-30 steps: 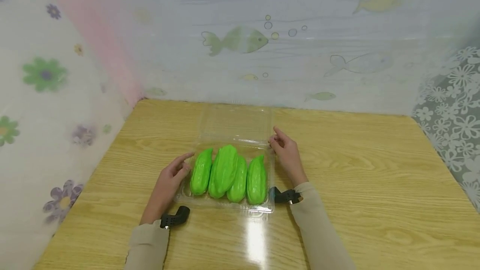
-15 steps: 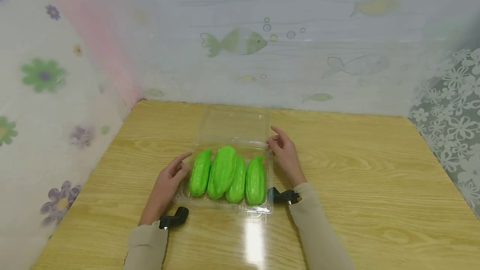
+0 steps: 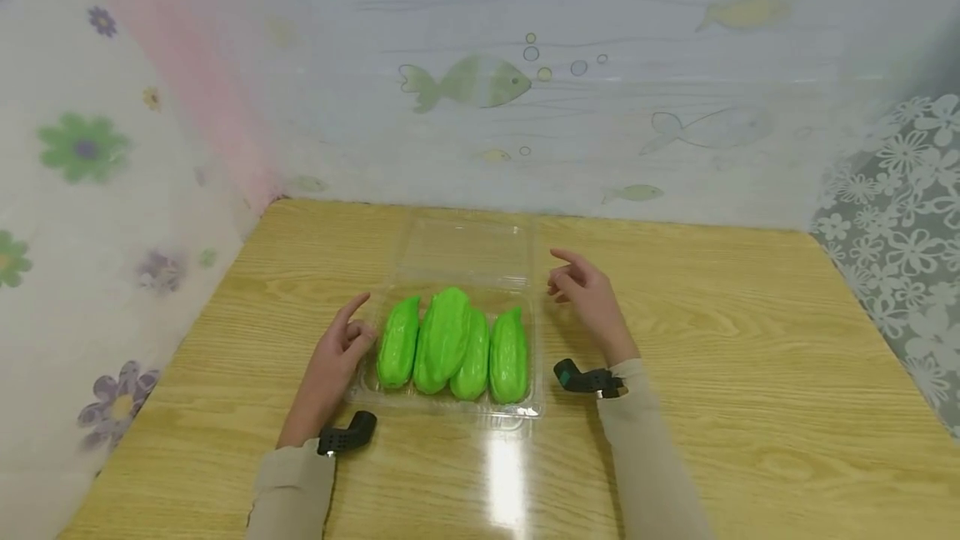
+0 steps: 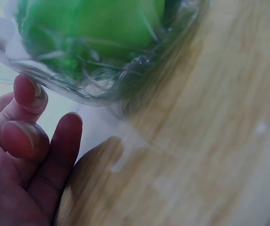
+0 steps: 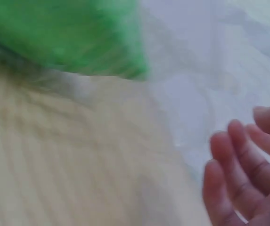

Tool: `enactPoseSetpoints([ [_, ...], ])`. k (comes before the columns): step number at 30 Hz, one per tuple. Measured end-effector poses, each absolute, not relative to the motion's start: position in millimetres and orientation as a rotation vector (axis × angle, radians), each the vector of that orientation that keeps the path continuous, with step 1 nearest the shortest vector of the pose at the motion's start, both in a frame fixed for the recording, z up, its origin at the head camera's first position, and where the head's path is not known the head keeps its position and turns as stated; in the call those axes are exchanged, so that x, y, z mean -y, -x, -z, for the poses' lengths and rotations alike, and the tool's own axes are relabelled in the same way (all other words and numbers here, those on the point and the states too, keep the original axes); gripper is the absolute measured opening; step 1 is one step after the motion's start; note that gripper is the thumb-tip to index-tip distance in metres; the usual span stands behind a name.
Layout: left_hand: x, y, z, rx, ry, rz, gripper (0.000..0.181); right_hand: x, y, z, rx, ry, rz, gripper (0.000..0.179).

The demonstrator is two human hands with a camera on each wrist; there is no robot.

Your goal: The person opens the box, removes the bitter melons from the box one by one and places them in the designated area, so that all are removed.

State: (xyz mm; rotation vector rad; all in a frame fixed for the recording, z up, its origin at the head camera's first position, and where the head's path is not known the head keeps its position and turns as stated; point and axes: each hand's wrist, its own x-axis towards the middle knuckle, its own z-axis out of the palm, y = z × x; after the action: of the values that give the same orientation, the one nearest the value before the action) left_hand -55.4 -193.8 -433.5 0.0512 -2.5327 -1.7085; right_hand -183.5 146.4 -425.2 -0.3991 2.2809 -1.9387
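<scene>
A clear plastic clamshell box lies on the table with its lid folded back toward the wall. Side by side in its base are several bright green, long, ridged gourd-like pieces, one leaning over its neighbour. My left hand is at the box's left side, index finger stretched forward. In the left wrist view its fingertips are close by the box's edge; contact is hard to tell. My right hand hovers right of the box, apart from it, fingers loosely bent and holding nothing.
The wood-grain table runs back to a wall covering with fish prints. Flower-patterned covering hangs at the left. Black wrist cameras sit at both cuffs. Light glares off the tabletop in front of the box.
My right hand has come off the box's right edge and moved a little to the right. The left fingers have drawn slightly back from the left edge. The box and green pieces stay put.
</scene>
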Motion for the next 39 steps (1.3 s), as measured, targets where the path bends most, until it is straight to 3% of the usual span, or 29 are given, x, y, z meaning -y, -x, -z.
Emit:
enactPoseSetpoints([
  [19, 192, 51, 433, 2.527, -0.051, 1.708, 0.045, -169, 172, 388, -2.238, 0.522, 1.746, 0.04],
  [39, 190, 50, 433, 2.518, -0.089, 1.705, 0.05, -147, 154, 364, -2.198, 0.679, 1.624, 0.041],
])
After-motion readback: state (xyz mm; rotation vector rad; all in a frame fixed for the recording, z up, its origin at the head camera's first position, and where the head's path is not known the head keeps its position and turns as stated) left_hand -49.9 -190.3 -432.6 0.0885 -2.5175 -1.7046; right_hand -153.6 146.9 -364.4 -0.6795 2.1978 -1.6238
